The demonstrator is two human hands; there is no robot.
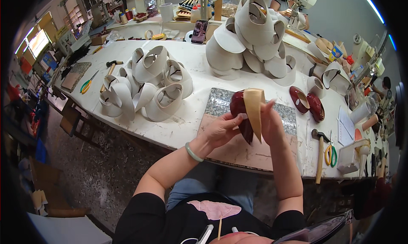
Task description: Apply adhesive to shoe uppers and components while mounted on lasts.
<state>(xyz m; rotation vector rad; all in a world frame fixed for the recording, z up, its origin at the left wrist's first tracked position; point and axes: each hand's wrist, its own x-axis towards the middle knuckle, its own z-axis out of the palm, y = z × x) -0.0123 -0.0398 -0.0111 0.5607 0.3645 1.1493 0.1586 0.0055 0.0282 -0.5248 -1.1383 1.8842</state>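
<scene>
Over the work board, I hold up a glossy dark red shoe upper (237, 102) with a tan inner side (253, 110). My left hand (223, 128), a pale green bangle (194, 152) at its wrist, pinches the red side with the thumb on top. On the tan side, my right hand (271, 121) is closed at the edge; some of its fingers are hidden behind the piece. Beneath both hands lies a board (221, 100), speckled grey at the far part and pinkish-brown nearer me. Two dark red shoe pieces (307, 103) rest to its right.
White curved shoe pieces stand in a left cluster (155, 63) and a taller far stack (255, 29). A hammer (320, 152) and scissors (330, 154) lie at right. More scissors (88, 83) and another hammer (111, 69) lie left. A phone (199, 32) leans at the back.
</scene>
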